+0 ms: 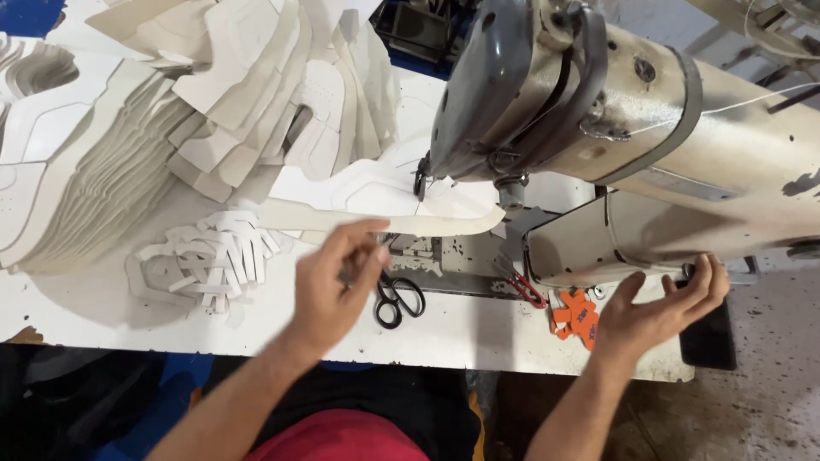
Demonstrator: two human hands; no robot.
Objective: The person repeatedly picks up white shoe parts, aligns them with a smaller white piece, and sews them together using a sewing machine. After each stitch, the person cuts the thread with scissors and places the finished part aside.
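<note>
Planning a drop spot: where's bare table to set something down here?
Free: the front table strip between black scissors and orange tags; also the front left edge below the small cut pieces. Crowded: the back left, under stacked white pieces, and around the sewing machine, where the left hand holds a strip.

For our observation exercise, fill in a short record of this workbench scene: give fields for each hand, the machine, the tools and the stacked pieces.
left hand: pinches a long white strip that runs under the machine head
right hand: open, fingers at the machine's lower edge
machine: worn cream sewing machine, needle end over a white cut piece
tools: black scissors; red-handled snips
stacks: white cut pieces piled at left
table: white, scuffed
</note>
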